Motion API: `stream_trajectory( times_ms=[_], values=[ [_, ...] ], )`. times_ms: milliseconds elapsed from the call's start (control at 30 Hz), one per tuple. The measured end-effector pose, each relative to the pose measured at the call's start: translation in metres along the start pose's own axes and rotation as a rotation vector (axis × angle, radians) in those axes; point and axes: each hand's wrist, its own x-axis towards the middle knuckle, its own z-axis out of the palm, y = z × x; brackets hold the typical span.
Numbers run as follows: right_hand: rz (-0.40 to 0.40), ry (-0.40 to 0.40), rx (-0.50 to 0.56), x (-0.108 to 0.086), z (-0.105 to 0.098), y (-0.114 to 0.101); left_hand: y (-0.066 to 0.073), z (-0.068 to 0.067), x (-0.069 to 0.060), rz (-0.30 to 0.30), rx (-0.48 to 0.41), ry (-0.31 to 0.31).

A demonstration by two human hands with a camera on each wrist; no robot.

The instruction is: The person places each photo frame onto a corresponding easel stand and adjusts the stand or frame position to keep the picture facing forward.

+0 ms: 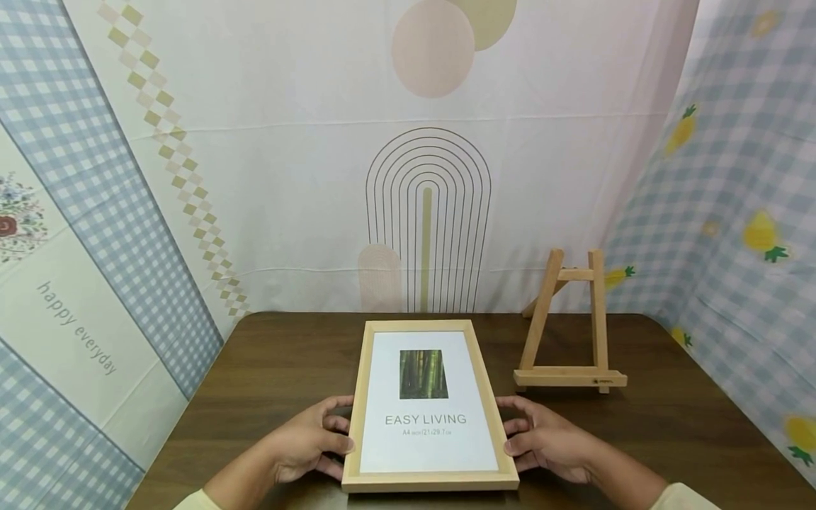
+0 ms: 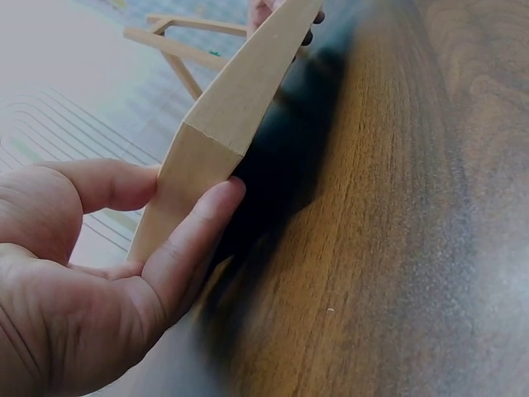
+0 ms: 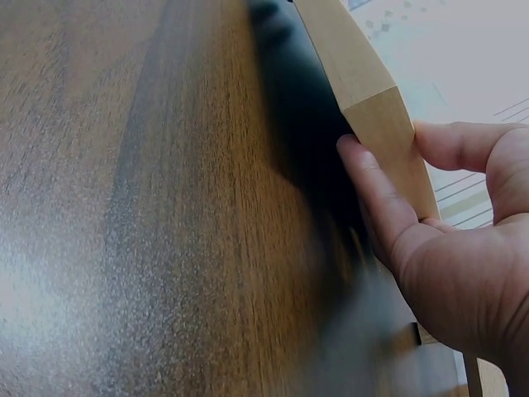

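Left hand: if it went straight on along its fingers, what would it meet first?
The light-wood picture frame, whose left side the left hand grips; depth beyond it is unclear.

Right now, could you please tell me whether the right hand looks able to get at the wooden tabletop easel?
Probably yes, if it lets go first: the right hand grips the wooden picture frame, but nothing visible stands between that hand and the wooden tabletop easel.

The white sheet (image 1: pixel 426 407) in the wooden picture frame (image 1: pixel 418 326) reads "EASY LIVING", with "A4" and "21x29.7" beneath (the tiny letters among them blur). The left-hand cloth (image 1: pixel 105 312) says "happy everyday" on its pale panel. The easel's ledge (image 1: pixel 554 377) bears a dark mark, too small to read.
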Motion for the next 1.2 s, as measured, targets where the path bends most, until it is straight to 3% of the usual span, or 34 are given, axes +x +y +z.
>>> stream_trajectory(
  times_ms=[1200],
  values=[
    [-0.025, 0.029, -0.048, 0.0011, 0.0009, -0.0023, 0.0053, 0.0002, -0.0018, 0.039, 0.048, 0.03]
  ],
)
